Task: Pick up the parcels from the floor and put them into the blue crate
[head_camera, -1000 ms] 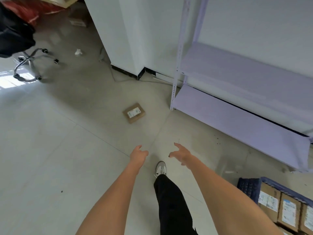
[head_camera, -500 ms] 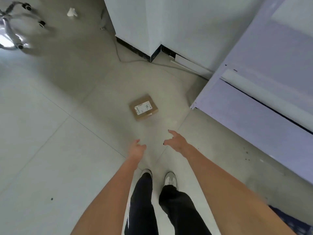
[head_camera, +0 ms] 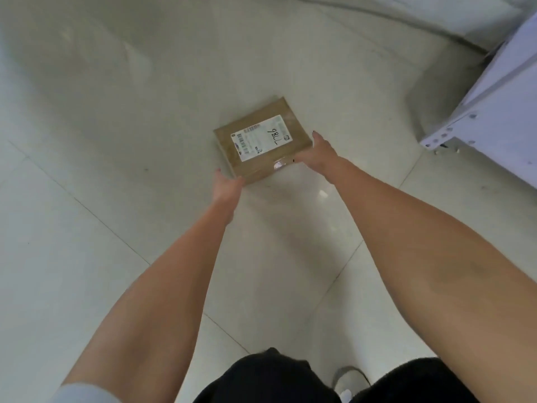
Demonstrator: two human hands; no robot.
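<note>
A flat brown cardboard parcel (head_camera: 263, 141) with a white shipping label lies on the pale tiled floor, a little above the middle of the head view. My left hand (head_camera: 226, 185) holds its near left corner, thumb up beside the edge and fingers hidden under the box. My right hand (head_camera: 317, 152) grips the near right corner, one finger along the right side and the thumb on the near edge. I cannot tell whether the parcel is resting on the floor or raised off it. The blue crate is out of view.
The corner post and lowest shelf of a pale lilac metal rack (head_camera: 491, 112) stand at the right edge. A white wall base (head_camera: 436, 21) runs along the top right. My dark trousers and one light shoe (head_camera: 350, 381) show at the bottom.
I have stepped up and bent down, so the parcel looks much larger. Both hands, held open in the air before, have reached forward and now hold its near corners.
</note>
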